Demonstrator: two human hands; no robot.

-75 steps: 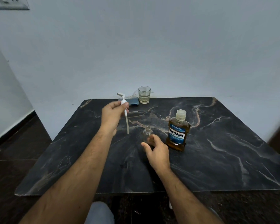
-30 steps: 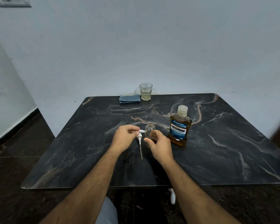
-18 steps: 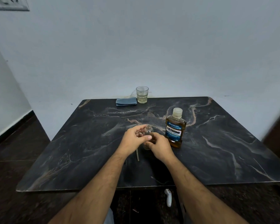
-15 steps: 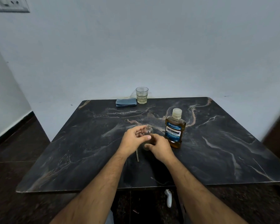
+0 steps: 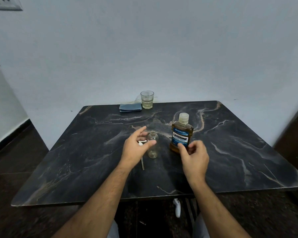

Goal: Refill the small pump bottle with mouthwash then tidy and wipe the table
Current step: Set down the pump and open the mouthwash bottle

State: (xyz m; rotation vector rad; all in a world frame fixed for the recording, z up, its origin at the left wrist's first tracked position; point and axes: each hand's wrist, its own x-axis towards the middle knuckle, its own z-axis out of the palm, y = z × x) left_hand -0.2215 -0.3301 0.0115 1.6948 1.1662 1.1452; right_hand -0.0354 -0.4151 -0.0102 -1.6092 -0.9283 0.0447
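— From the head view, how far along?

— Barely started, by the look of it. Take the small pump bottle (image 5: pixel 152 145): stands upright near the middle of the marble table (image 5: pixel 248 152), neck open, clear, and apparently empty. As for the pump head (image 5: pixel 141 143): off the bottle, lying flat on the tabletop just to its left, half hidden under the left hand (image 5: pixel 136 148), with the dip tube (image 5: pixel 142 164) poking out toward the near edge.

— And the hands?

— Left one: fingers spread and relaxed, clamped on nothing, thumb crossing in front of the small bottle; cannot tell whether touching the glass. Right hand (image 5: pixel 193 156): fingers loosely curled, holding nothing, right at the lower front of the Listerine mouthwash bottle (image 5: pixel 181 134). Probably reaching for it, though that is only a guess.

— Mouthwash opened yet?

— No. Pale cap (image 5: pixel 184 117) in place, amber liquid up to the shoulder, standing just to the right of the small bottle.

— So what remains?

— Nearly everything: uncapping, pouring, refitting the pump, recapping, then tidying and wiping. For the wiping, likely the folded blue cloth (image 5: pixel 130 107) at the far edge, just beside a glass tumbler (image 5: pixel 147 99) holding a little pale liquid. Narrow neck on the small bottle, so a real risk of spilling while pouring.
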